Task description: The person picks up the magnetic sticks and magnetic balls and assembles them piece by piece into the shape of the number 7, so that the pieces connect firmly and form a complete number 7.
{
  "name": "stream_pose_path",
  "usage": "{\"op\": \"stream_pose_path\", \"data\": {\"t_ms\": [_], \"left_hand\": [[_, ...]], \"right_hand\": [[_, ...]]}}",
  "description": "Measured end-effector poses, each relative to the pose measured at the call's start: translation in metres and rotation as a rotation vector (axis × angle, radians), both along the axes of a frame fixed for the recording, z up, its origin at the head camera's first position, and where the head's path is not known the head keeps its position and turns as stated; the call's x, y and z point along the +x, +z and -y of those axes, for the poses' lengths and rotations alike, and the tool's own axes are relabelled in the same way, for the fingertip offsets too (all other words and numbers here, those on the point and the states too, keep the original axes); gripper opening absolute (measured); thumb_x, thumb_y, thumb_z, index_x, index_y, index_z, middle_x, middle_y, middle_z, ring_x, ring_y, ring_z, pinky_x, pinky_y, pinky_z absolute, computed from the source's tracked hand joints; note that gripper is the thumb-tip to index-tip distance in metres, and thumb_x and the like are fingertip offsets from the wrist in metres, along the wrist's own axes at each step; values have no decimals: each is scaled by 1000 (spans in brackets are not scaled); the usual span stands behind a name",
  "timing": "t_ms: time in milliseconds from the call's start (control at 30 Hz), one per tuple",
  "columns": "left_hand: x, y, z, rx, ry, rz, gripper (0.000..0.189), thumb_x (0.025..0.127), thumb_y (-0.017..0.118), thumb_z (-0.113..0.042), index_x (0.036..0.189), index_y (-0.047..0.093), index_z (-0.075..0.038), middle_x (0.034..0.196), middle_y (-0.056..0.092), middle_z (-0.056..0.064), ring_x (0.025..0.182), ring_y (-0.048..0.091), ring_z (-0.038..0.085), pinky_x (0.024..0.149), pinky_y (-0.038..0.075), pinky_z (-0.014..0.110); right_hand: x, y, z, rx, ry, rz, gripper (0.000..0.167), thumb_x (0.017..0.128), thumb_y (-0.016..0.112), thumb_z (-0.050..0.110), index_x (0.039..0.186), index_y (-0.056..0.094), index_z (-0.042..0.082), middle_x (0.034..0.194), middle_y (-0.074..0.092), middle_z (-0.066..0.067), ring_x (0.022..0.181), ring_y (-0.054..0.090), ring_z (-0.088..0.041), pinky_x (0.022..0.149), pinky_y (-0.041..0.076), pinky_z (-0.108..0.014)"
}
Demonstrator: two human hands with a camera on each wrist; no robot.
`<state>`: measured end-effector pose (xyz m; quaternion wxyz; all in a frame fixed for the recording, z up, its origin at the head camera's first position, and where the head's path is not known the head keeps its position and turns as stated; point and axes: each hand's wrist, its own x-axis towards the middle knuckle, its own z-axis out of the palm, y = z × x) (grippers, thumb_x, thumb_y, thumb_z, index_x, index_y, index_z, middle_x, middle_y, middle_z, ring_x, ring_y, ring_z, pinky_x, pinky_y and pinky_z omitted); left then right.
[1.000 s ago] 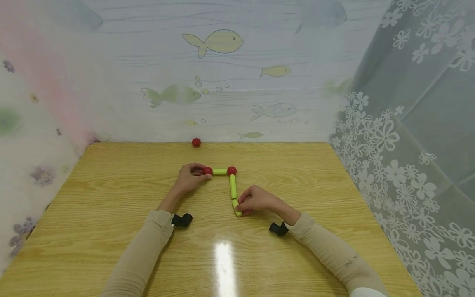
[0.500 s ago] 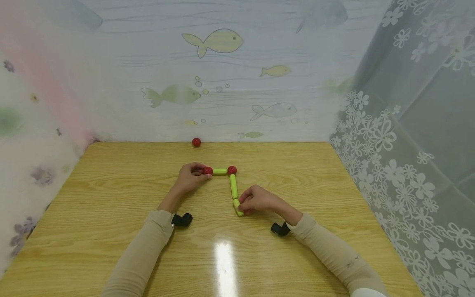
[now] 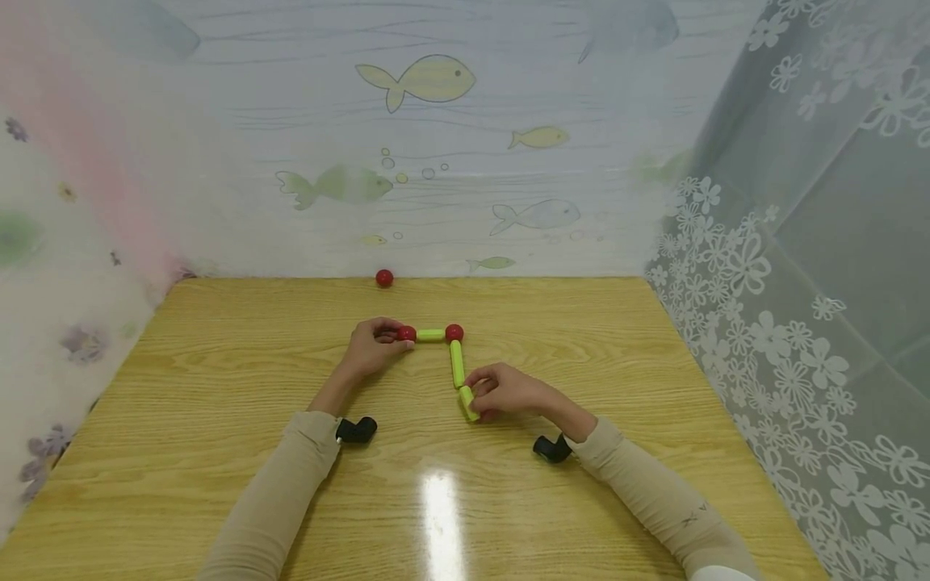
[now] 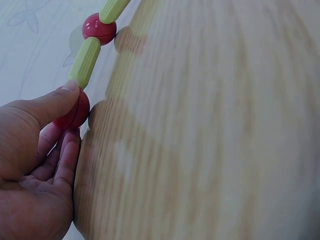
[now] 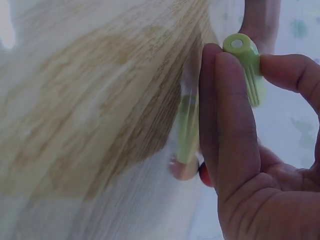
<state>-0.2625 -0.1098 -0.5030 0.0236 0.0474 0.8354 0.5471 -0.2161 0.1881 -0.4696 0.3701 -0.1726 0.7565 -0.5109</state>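
Note:
My left hand (image 3: 369, 351) pinches a red ball (image 3: 407, 333) at the left end of a magnetic building set chain; the thumb and fingertips on the ball (image 4: 77, 112) show in the left wrist view. A yellow-green rod (image 3: 431, 335) runs from it to a second red ball (image 3: 454, 332). From there another rod (image 3: 457, 365) points toward me. With thumb and fingers, my right hand (image 3: 508, 391) pinches a third rod (image 3: 468, 403), slanted, its far end right at the second rod's near end. A silvery round magnet shows in the end of this rod (image 5: 240, 45).
A loose red ball (image 3: 384, 278) lies at the table's back edge, against the fish-patterned curtain (image 3: 436, 186). The wooden table (image 3: 218, 363) spreads around both arms. A black wrist camera (image 3: 356, 430) sits below each hand.
My right hand has shifted slightly to the right with the third rod in its fingers, and the second rod's near end has moved a little with it. My left hand stays still.

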Motion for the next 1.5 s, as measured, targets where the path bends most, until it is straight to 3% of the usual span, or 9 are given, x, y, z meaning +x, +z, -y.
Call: {"op": "stream_pose_path", "data": {"t_ms": [400,700,967,1233,1500], "left_hand": [[0,0,0,4,3,8,45,90,80,-16,126,63,4,124,64,23,113,62,34,101,52,43],[-2,-2,0,6,4,6,45,90,81,-18,126,63,4,122,65,22,112,63,32,100,52,41],[-2,-2,0,18,8,2,45,90,81,-17,125,63,3,122,65,21,110,63,31,98,53,40],[-2,-2,0,14,7,-1,44,90,80,-17,125,63,3,122,65,22,110,63,31,98,53,41],[-3,-3,0,13,13,8,45,90,80,-17,126,63,3,122,65,21,110,62,31,98,53,41]], "right_hand": [[-3,-4,-4,-41,-27,13,27,95,68,2,118,58,-8,95,74,-11,87,73,-18,81,62,-34],[-3,-4,-7,-48,13,7,35,99,61,5,133,58,-4,99,69,-9,89,71,-17,84,61,-35],[-2,-3,-7,-27,-4,-32,20,95,70,5,112,65,-4,98,75,-9,87,72,-14,78,60,-28],[-2,-3,-7,-10,23,-60,27,100,62,9,122,68,-5,105,75,-10,90,71,-14,82,60,-30],[-3,-3,-8,9,32,-83,23,99,64,7,119,69,-4,105,74,-9,90,70,-13,82,59,-29]]}}
